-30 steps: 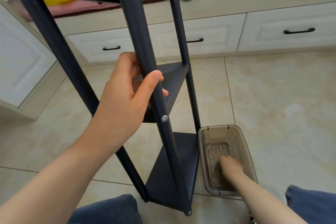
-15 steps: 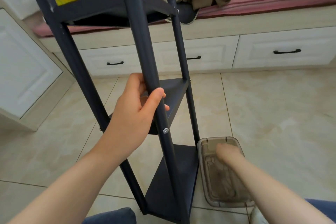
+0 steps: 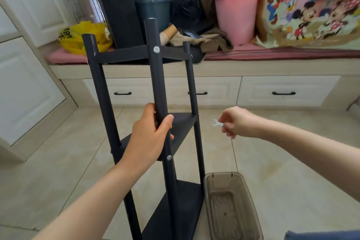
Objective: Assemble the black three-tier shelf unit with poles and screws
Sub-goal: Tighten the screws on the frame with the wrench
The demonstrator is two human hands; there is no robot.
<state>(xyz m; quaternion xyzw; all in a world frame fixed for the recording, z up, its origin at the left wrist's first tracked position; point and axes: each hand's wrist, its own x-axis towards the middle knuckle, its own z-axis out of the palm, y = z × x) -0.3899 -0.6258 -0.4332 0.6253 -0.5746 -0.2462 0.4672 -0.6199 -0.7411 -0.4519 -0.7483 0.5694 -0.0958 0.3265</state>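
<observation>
Shelf unit: a black three-tier shelf unit is seen upright on the floor at the centre, just in front of a window seat; three round matte poles are joined by flat triangular tiers
Front pole: the front pole is a smooth dark tube with a rounded top; two silver heads are set into it, an upper screw at the top tier and a lower screw at the middle tier
Left hand: the left hand is wrapped round the front pole between those two tiers, with the thumb laid across the near side
Right hand: the right hand is held in the air to the right of the shelf, apart from it; a small flat white spanner is pinched at its fingertips, forked end towards the poles
Box: a translucent brown plastic box with rounded corners is set on the floor, just beside the bottom tier's right edge
Floor: glossy beige tile floor; a broad stretch is seen right of the box and another left of the shelf
Window seat: cream drawers with black bar handles are seen under a pink cushion, which is loaded with a pink bucket, a yellow bag and a cartoon-print bag
Hidden: the pole feet are cut off by the lower edge; the left fingers are covered by the pole; the spanner is blurred; what lies in the box cannot be made out
</observation>
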